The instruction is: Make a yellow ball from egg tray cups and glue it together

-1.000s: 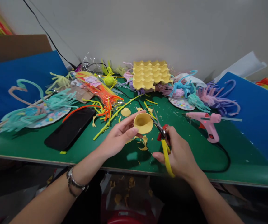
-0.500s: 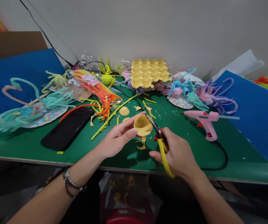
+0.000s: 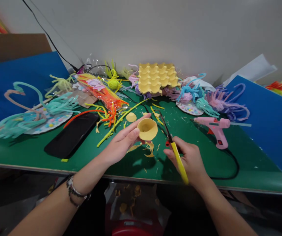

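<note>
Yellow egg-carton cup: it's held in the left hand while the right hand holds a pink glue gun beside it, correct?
Not quite. The head view shows the left hand holding the yellow cup, but the right hand holds yellow-handled scissors; the pink glue gun lies on the green table.

Scissors' (image 3: 174, 149) handle loops hidden inside right hand (image 3: 190, 162)

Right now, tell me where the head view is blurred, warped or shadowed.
Head view: the far left corner smears; the green table edge bows from wide-angle distortion; soft shadows sit under the left hand holding the yellow cup and under the right hand with the scissors.
</note>
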`<state>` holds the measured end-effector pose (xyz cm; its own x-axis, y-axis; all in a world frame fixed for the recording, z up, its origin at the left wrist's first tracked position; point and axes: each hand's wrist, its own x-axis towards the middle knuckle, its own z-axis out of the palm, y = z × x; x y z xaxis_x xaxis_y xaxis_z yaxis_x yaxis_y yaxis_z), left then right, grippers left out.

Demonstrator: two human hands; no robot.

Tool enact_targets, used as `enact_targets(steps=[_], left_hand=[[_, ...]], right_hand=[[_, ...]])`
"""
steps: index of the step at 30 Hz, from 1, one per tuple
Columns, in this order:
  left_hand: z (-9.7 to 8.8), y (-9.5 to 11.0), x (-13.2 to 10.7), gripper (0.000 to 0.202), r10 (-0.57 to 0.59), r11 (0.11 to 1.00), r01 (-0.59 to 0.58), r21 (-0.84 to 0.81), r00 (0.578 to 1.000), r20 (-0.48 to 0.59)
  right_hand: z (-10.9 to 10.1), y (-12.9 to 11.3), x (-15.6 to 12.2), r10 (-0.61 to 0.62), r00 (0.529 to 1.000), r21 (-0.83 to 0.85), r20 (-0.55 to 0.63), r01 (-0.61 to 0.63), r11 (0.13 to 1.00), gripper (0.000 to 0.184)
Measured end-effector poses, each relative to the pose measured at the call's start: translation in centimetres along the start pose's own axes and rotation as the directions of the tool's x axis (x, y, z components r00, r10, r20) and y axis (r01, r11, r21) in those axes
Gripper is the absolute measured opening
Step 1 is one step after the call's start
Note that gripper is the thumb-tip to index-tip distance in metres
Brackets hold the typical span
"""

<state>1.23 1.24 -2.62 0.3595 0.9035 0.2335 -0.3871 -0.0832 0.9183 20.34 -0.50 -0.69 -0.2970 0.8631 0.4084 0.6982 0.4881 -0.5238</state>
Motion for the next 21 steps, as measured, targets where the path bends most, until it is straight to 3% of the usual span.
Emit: enact_targets(steps=[4, 10, 21], left_hand=[[0.33, 0.19, -0.07, 0.057, -0.039, 0.998, 0.038, -0.047, 0.999, -0.028], [-0.08, -0.12, -0.43, 0.05, -0.064, 0.998, 0.063, 0.01, 0.996, 0.059], [-0.29, 0.21, -0.4, 0.045, -0.117, 0.99, 0.122, -0.064, 0.99, 0.075]], right_hand=[[0.06, -0.03, -0.01, 0.057, 0.995, -0.057, 0.085, -0.052, 0.997, 0.059], [0.44, -0.1, -0.16, 0.099, 0.97, -0.052, 0.22, -0.089, 0.995, 0.063], [0.65, 0.04, -0.4, 0.009, 0.992, -0.109, 0.122, 0.005, 0.994, 0.052]])
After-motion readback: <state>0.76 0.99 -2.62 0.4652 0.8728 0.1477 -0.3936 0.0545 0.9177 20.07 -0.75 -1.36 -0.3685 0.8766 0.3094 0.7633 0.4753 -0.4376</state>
